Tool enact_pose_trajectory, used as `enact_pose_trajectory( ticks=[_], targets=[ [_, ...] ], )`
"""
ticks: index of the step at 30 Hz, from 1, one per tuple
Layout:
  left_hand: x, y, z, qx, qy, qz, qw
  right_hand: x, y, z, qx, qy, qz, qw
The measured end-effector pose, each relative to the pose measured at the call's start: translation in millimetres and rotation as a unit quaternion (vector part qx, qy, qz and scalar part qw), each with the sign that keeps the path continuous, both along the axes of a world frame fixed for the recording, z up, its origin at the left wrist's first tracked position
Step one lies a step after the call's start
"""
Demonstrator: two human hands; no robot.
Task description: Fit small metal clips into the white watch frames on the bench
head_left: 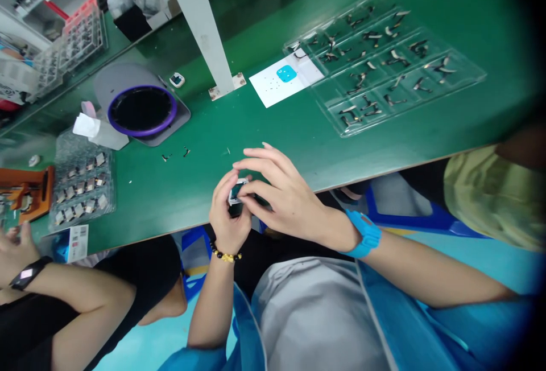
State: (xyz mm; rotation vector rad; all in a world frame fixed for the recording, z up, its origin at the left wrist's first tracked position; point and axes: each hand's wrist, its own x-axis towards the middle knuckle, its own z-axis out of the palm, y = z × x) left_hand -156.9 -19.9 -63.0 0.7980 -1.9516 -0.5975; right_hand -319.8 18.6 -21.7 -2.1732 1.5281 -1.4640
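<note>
Near the table's front edge, my left hand (229, 218) is closed around a small white-rimmed device housing (238, 190) with a dark inside. My right hand (286, 199) reaches over it from the right. Its thumb and index finger come together at the housing's open side, while the other fingers stretch above. Whatever those two fingertips pinch, if anything, is too small to make out. Two small dark flex-cable-like parts (186, 152) lie on the green table (264, 132) left of my hands. A similar white housing (177, 79) sits farther back.
A clear compartment tray (341, 134) of small dark parts lies at right, beside white paper with a blue patch (286, 73). A grey post (205, 29) and purple-rimmed round device (143, 110) stand behind. At left are another tray (81, 189), an orange fixture (42, 194) and a co-worker's hand (19, 254).
</note>
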Motion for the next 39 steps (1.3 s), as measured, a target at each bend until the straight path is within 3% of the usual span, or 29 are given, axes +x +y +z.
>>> enact_pose_trajectory(
  ticks=[39],
  targets=[
    [-0.7, -3.2, -4.3, -0.016, -0.018, -0.016, 1.0, 5.6, -4.5, -6.3, 0.066, 0.031, 0.021, 0.997]
  ],
)
